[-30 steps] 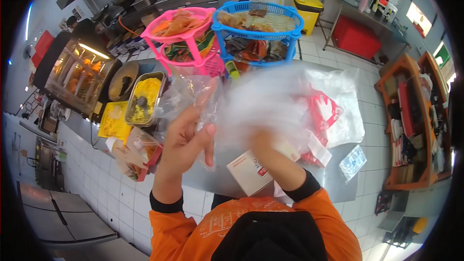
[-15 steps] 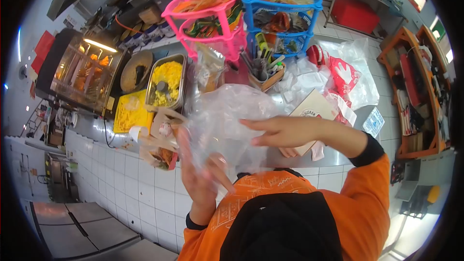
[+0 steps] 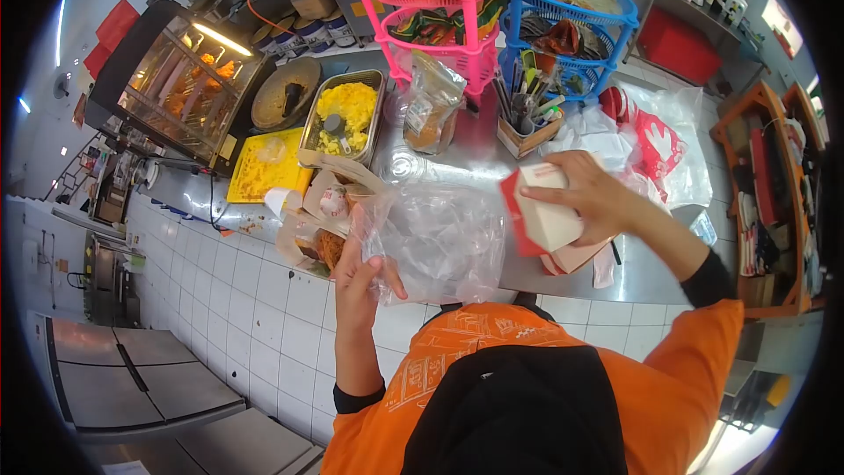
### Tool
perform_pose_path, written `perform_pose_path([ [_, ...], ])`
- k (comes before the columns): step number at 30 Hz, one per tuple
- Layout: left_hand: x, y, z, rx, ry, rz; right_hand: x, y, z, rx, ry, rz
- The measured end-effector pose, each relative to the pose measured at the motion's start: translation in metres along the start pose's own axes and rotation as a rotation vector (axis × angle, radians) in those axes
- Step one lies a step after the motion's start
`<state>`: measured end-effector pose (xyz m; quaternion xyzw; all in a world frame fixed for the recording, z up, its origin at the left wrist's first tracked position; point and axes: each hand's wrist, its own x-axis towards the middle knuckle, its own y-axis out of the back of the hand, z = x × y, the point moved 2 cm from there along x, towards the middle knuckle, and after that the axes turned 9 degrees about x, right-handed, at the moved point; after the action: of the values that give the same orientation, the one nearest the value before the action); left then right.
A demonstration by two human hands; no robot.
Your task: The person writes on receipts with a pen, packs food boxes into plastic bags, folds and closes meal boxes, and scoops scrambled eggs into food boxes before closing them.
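Note:
My left hand (image 3: 356, 286) grips the edge of a see-through plastic bag (image 3: 444, 242), its thumb and fingers closed on the film. The bag hangs spread out in front of my body. In my right hand (image 3: 598, 193) is a red and white cardboard food box (image 3: 543, 215), tilted and held from its right side. Another carton (image 3: 576, 257) lies on the counter beneath it. Just beyond my left hand, an opened cardboard box holds a round wrapped item (image 3: 334, 202), and a piece of fried chicken (image 3: 330, 248) shows in the box next to it.
A steel counter (image 3: 470, 154) carries a tray of yellow food (image 3: 343, 119), a yellow board (image 3: 268, 167), a wooden pen holder (image 3: 527, 132) and plastic bags (image 3: 694, 141). Pink (image 3: 431, 22) and blue (image 3: 571, 22) basket racks stand behind. A heated display (image 3: 180, 79) is far left.
My right hand has moved right, away from the plastic bag, and now holds a red and white box. My left hand still has the bag. The view has shifted slightly.

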<state>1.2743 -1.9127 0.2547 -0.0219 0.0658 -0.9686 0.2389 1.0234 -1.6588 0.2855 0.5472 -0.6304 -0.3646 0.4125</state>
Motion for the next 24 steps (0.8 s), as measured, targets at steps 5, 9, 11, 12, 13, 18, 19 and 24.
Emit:
perform_pose_path([
  [5, -0.012, -0.001, 0.003, 0.289, -0.241, 0.000, 0.071, -0.119, -0.033, 0.696, 0.315, 0.425],
  [9, -0.060, -0.033, 0.080, 0.152, -0.254, 0.147, 0.121, -0.131, -0.063, 0.340, -0.031, -0.370],
  [11, -0.064, -0.034, 0.076, 0.158, -0.183, 0.117, 0.124, -0.192, -0.028, 0.182, 0.009, -0.383],
  [12, -0.052, -0.036, 0.058, 0.231, -0.178, 0.110, 0.122, -0.208, -0.012, 0.095, 0.024, -0.387],
  [13, -0.037, -0.037, 0.043, 0.303, -0.179, 0.099, 0.116, -0.198, -0.008, -0.006, 0.093, -0.293],
  [18, -0.032, -0.004, 0.017, 0.293, -0.154, 0.320, 0.055, -0.064, 0.013, 0.665, 0.141, -0.315],
  [19, -0.037, 0.006, 0.015, 0.561, -0.244, 0.317, 0.030, -0.037, 0.015, 0.634, 0.136, -0.311],
  [24, -0.039, 0.028, 0.022, 0.622, -0.143, 0.244, -0.074, -0.057, 0.048, -0.368, 0.053, -0.437],
])
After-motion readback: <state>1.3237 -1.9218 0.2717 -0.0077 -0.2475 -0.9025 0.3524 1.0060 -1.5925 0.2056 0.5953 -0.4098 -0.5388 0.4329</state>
